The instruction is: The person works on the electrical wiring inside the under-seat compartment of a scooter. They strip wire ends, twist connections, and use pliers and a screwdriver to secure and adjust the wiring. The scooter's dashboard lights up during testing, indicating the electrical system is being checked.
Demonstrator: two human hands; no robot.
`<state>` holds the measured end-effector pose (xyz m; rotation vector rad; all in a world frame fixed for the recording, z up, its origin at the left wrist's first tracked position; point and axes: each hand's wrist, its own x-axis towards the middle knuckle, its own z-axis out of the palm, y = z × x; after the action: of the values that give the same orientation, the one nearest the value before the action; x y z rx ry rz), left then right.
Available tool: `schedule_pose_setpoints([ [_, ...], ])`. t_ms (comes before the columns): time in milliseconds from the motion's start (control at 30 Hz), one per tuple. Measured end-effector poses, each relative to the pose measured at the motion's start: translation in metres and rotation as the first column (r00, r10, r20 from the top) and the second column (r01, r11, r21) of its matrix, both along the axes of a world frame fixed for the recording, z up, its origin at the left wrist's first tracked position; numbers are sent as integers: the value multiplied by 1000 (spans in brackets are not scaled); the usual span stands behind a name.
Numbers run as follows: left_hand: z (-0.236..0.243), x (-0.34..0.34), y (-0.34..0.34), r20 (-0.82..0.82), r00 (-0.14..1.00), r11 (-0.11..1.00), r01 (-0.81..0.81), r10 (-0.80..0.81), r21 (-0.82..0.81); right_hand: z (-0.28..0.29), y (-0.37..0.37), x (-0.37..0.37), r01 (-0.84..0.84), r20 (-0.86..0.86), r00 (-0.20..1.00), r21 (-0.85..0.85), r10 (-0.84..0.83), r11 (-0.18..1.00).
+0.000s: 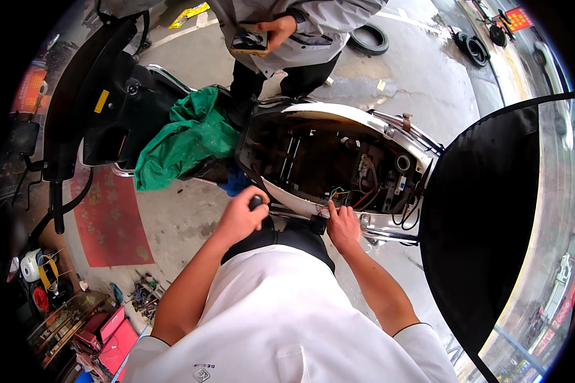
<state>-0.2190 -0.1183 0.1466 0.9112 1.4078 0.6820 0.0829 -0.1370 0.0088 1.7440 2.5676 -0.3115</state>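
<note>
An opened scooter body (338, 108) lies across in front of me, its white shell ringing a dark cavity. My left hand (239, 218) is closed around a black, round-ended handle (255, 202), held beside the near edge of the shell; what the handle belongs to is hidden. Farther right, my right hand (343, 223) rests at the near rim with its index finger stretched out. That fingertip is at or close to thin coloured wires (338, 193) inside the rim; contact is hard to tell. No object shows in the right hand.
A green cloth (191, 137) covers the scooter's middle, left of the cavity. Across from me stands a person holding a phone (250, 39). A large black panel (485, 223) rises at right. Tools (147, 293) lie on the floor at lower left, near a red mat (112, 223).
</note>
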Motion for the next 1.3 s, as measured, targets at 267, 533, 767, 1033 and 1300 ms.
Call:
schedule_pose_setpoints([
  [267, -133, 98, -36, -349, 730, 801, 463, -587, -379, -7, -1, 1, 1, 17, 1000, -42, 0, 999],
  [533, -142, 166, -41, -582, 653, 868, 277, -485, -412, -14, -1, 3, 4, 14, 1000, -2, -4, 1000],
  [767, -125, 163, -37, -589, 650, 872, 275, -479, -406, -13, -1, 3, 7, -22, 1000, 5, -7, 1000],
  [1033, -110, 152, -44, -629, 642, 897, 263, -438, -356, -11, -1, 4, 5, -34, 999, -5, -5, 1000],
  [1300, -127, 163, -47, -595, 669, 883, 219, -446, -416, -13, 0, 5, -3, -48, 999, -26, 2, 1000],
])
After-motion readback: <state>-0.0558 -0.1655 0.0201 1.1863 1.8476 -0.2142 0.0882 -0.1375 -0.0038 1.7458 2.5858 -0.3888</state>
